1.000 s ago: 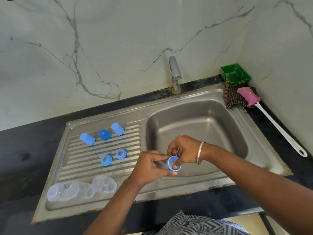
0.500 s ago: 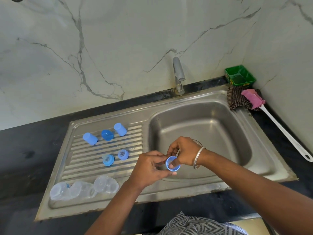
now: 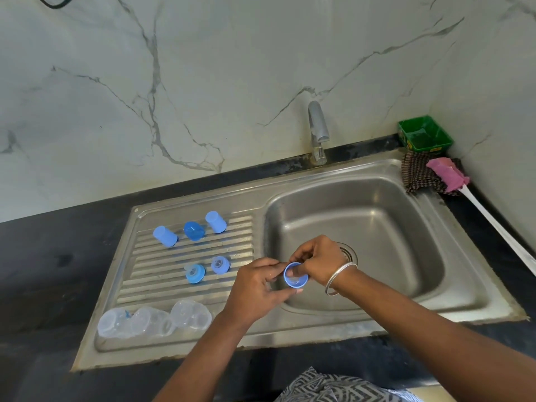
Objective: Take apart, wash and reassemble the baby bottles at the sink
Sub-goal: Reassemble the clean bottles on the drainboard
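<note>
Over the front left of the sink basin (image 3: 377, 227), my left hand (image 3: 258, 288) and my right hand (image 3: 319, 262) both pinch a blue bottle ring (image 3: 295, 274), its opening facing me. Something pale shows inside the ring; I cannot tell what it is. On the ribbed drainboard (image 3: 162, 274) stand three blue caps (image 3: 193, 231) in a back row. Two blue rings with teats (image 3: 195, 273) lie in the middle. Three clear bottle bodies (image 3: 153, 320) lie on their sides at the front.
The tap (image 3: 318, 132) stands behind the basin, shut off. At the back right are a green tub (image 3: 425, 134), a checked cloth (image 3: 417, 175) and a pink-headed bottle brush (image 3: 448, 175) with a long white handle. Black counter (image 3: 43, 271) surrounds the sink.
My view has tilted up a little. Both hands stay together on the blue ring, with its opening turned slightly more toward me.
</note>
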A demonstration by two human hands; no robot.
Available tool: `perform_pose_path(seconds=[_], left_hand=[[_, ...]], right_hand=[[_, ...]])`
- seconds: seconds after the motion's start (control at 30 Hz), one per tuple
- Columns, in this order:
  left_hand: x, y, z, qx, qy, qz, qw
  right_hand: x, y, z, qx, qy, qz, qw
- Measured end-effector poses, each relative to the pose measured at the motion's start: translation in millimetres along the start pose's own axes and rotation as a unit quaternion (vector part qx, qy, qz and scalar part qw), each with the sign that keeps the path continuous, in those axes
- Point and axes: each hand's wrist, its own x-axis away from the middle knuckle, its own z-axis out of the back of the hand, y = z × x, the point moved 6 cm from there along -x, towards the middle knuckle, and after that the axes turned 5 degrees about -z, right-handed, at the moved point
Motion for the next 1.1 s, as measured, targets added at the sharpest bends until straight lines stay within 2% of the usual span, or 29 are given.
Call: perform_pose_path(seconds=[0.1, 0.23, 0.4, 0.57, 0.73, 0.9, 1.0, 1.1], left_hand=[[5, -5, 9, -0.019, 0.003, 0.004, 1.000], [9, -12, 29, -0.018, 0.008, 0.019, 1.000], [10, -17, 53, -0.014, 0.009, 0.018, 1.000], [14, -32, 78, -0.014, 0.020, 0.003, 1.000], [13, -49, 117, 0.039, 0.037, -0.012, 0.998], [17, -68, 150, 0.014, 0.019, -0.036, 0.999], [24, -87, 165, -0.055, 0.007, -0.051, 0.997], [30, -99, 183, -0.045, 0.015, -0.028, 0.998]], right_hand=[[1, -2, -10, -0.022, 0.012, -0.018, 1.000], [1, -8, -21, -0.101, -0.010, -0.037, 0.994], [-4, -29, -38, -0.023, 0.047, 0.005, 0.999], [-12, -40, -66, -0.064, 0.074, -0.027, 0.995], [-12, -65, -93, -0.232, 0.009, -0.039, 0.972], [-21, -93, -122, -0.205, 0.049, -0.023, 0.977], [-30, -105, -144, -0.140, 0.087, -0.015, 0.986], [-32, -123, -167, -0.119, 0.066, 0.031, 0.990]])
